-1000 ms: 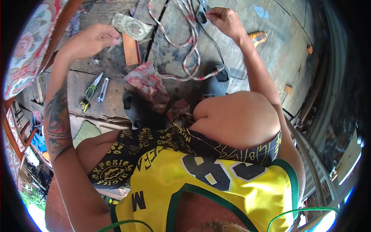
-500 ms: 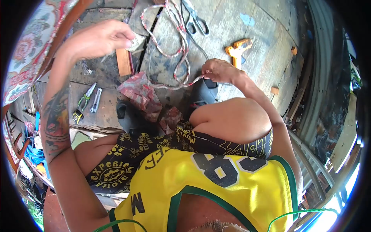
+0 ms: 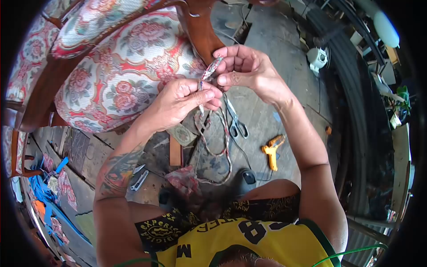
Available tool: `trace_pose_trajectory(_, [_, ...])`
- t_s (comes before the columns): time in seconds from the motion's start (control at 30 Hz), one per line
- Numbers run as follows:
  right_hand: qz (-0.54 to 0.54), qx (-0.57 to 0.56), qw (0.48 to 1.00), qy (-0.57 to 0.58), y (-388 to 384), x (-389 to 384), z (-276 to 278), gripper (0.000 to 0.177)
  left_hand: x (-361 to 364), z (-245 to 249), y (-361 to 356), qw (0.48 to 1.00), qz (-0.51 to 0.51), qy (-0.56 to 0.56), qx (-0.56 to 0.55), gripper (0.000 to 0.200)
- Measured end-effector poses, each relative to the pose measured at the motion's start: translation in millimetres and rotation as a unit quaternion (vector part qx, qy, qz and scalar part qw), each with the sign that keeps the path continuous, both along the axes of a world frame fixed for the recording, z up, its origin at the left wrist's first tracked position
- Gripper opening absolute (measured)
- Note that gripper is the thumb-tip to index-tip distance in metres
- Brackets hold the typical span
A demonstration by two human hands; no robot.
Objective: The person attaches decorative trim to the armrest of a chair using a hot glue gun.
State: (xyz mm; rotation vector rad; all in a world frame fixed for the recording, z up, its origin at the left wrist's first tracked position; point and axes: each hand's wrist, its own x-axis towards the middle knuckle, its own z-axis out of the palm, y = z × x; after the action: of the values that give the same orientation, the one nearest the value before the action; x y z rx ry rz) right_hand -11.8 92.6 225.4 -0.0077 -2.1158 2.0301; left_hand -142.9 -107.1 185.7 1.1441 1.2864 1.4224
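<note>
A long cord covered in floral fabric [image 3: 212, 67] is up between my hands, in front of the chair. My left hand [image 3: 187, 100] is closed, pinching it between thumb and fingers. At the cord's upper end is my right hand [image 3: 251, 73]; its curled fingertips are on the end, while the thumb stands a little apart. Below my hands, the rest of the cord falls in loops to the wooden floor [image 3: 284, 120]. To the left is a chair seat [image 3: 133, 71] with matching floral upholstery and a dark wooden frame [image 3: 202, 31].
Scissors [image 3: 238, 127] lie beside the cord loops. A yellow glue gun [image 3: 271, 153] is to their right. Nearer me are a wood block [image 3: 176, 152], a crumpled floral scrap [image 3: 184, 179] and a utility knife [image 3: 139, 181]. Blue strips [image 3: 49, 200] pile at left; a white fan-like object [image 3: 317, 59] stands at right.
My view has shifted up and left, bringing the chair into sight. Both hands have come together, and the cord's end has been lifted off the floor between them.
</note>
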Motion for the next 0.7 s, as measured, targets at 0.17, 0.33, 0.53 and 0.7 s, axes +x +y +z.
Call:
trace_pose_trajectory(0.17, [-0.071,-0.09,0.993,0.04,-27.4,0.3,-16.2,0.031,-6.3,5.8,-6.0,1.0,-0.015,-0.013,-0.004,0.03])
trace_pose_trajectory(0.33, [-0.107,-0.128,0.983,0.073,-48.0,1.8,-34.3,0.017,0.9,3.0,-5.3,0.999,0.009,0.017,-0.049,0.03])
trace_pose_trajectory(0.53, [-0.062,-0.263,0.959,0.087,-42.4,-2.1,-36.6,0.015,-1.0,20.2,-18.8,0.989,0.0,0.11,-0.097,0.027])
trace_pose_trajectory(0.7, [-0.009,-0.324,0.944,0.055,-38.4,4.2,-29.7,0.02,2.7,59.7,-17.8,0.974,0.157,0.128,-0.103,0.031])
